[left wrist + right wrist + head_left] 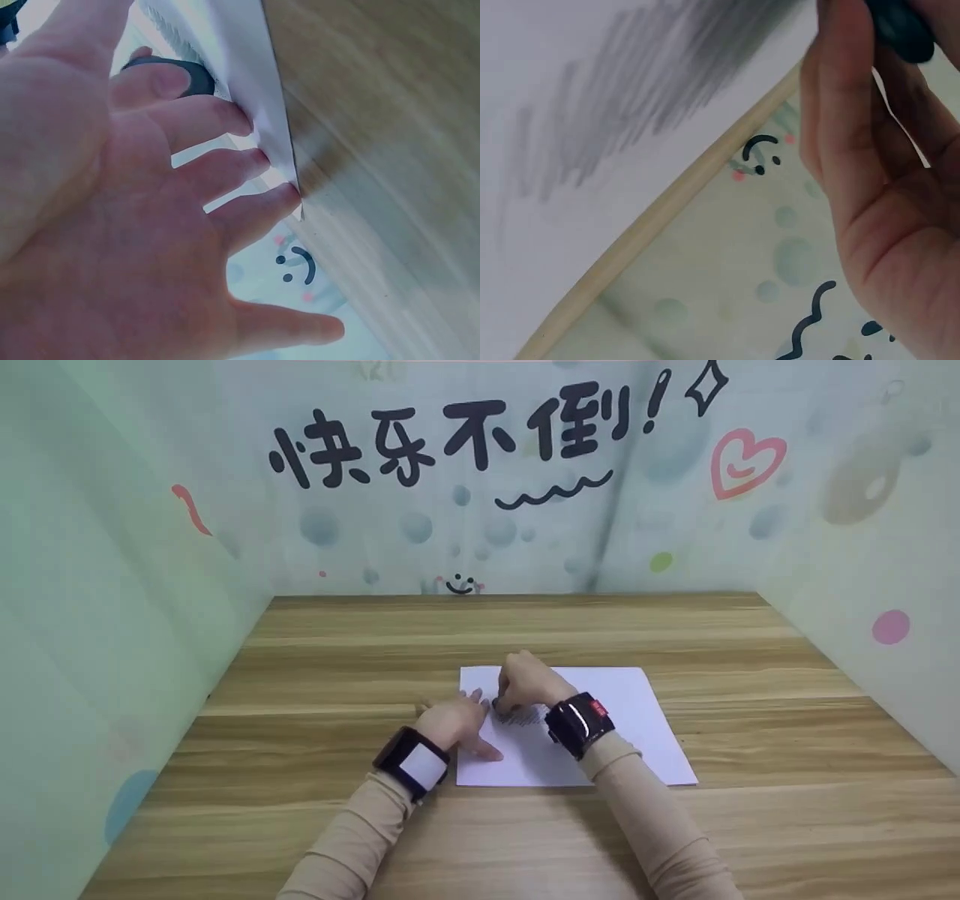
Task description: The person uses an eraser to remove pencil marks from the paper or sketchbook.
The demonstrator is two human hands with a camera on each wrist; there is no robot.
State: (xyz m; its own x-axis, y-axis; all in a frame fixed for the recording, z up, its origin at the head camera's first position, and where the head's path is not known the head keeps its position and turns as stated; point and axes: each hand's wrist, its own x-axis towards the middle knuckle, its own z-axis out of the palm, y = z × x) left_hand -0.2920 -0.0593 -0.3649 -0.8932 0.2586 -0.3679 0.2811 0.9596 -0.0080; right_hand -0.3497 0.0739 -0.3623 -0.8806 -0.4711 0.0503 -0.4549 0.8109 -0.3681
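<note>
Head view: a person sits at a wooden tabletop (315,660) boxed in by pale printed walls (112,585), the far one lettered in black.
Tabletop: bare wood grain all round, with one white sheet of paper (637,720) lying flat near its middle, slightly askew.
Paper: a patch of grey scribble (652,82) covers part of it near the two hands; in the right wrist view the strokes run slantwise in a dense band.
Left hand (454,724): fingers straight and spread, laid flat along the paper's left edge; in the left wrist view the fingertips (240,120) press on the sheet right at its corner. It grasps nothing.
Right hand (525,682): curled over the scribbled patch, its grip closed round a small dark object (900,30), which touches the paper beside the left hand. What the object is, I cannot tell.
Wrists: a dark band on each, over beige sleeves.
</note>
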